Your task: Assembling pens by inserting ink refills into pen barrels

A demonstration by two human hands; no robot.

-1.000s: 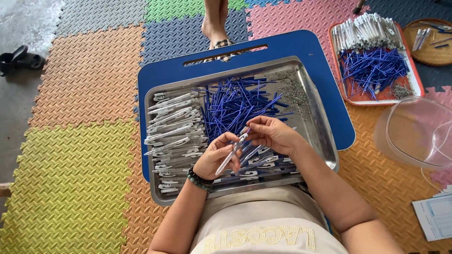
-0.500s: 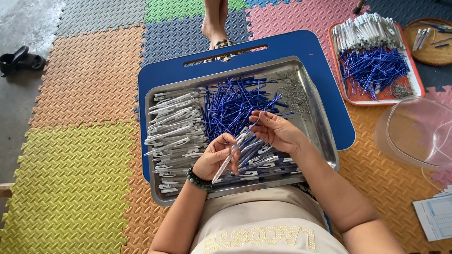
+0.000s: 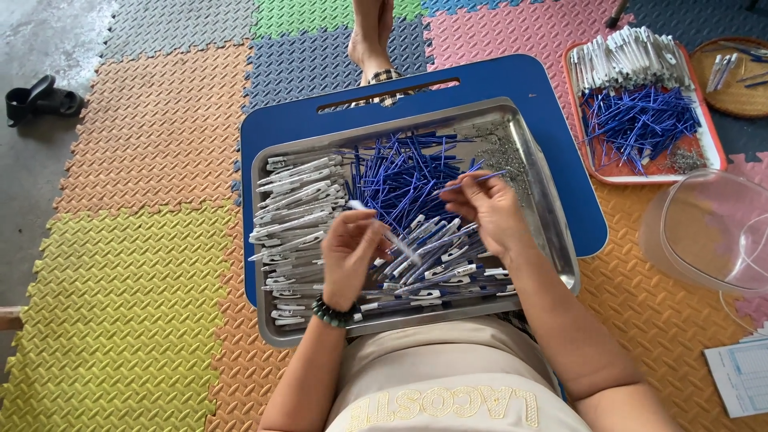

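While the left hand [image 3: 350, 254] curls around a clear pen barrel [image 3: 382, 226] over the middle of the steel tray [image 3: 552, 240], the right hand [image 3: 490, 210] pinches a thin blue refill [image 3: 480, 178] between fingertips, its length pointing right and slightly up. The two hands sit near each other but apart, the barrel's free end slanting down toward the right hand's palm. A dark bead bracelet [image 3: 332, 312] circles the left wrist.

The tray lies on a blue lap board [image 3: 512, 88], which rests over the person's legs on a floor of coloured foam mats [image 3: 144, 160]. Inside the tray, white and clear barrels [image 3: 296, 200] are stacked along the left side, loose blue refills [image 3: 400, 172] are heaped in the upper middle, and finished pens [image 3: 436, 268] with blue clips lie in a fan just under the hands. A small scatter of tiny metal springs [image 3: 504, 152] sits in the tray's upper right corner.

Well to the right, a red tray [image 3: 716, 152] holds more barrels and refills. A round woven basket [image 3: 740, 76] sits beside it at the frame edge, and a clear plastic tub [image 3: 704, 232] stands below it. Someone's bare foot [image 3: 370, 36] rests on the mat beyond the board. A black sandal [image 3: 40, 98] lies on the concrete at far left.
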